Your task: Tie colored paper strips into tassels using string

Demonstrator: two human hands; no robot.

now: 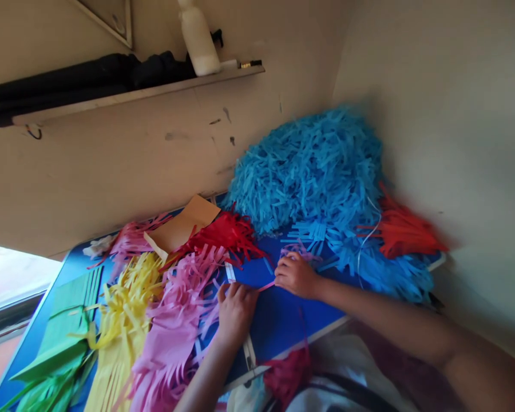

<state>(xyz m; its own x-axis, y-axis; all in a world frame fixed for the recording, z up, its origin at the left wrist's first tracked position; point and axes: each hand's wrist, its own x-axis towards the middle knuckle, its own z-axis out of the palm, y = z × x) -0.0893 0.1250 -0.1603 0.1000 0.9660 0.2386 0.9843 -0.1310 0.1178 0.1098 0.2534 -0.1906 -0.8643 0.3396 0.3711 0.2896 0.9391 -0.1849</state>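
Over the blue tabletop a thin pink paper strip runs between my two hands. My left hand has its fingers curled down at the strip's left end, beside the pink fringed paper. My right hand is closed on the strip's other end, its fingertips partly hidden. Just behind the right hand lies a little purple fringed paper. A dark pink tassel of fringed paper rests near my lap at the table's front edge.
A large heap of blue fringed paper fills the back corner, with red fringed paper at its right. Pink, yellow and green paper cover the left side. A shelf with a white bottle hangs above.
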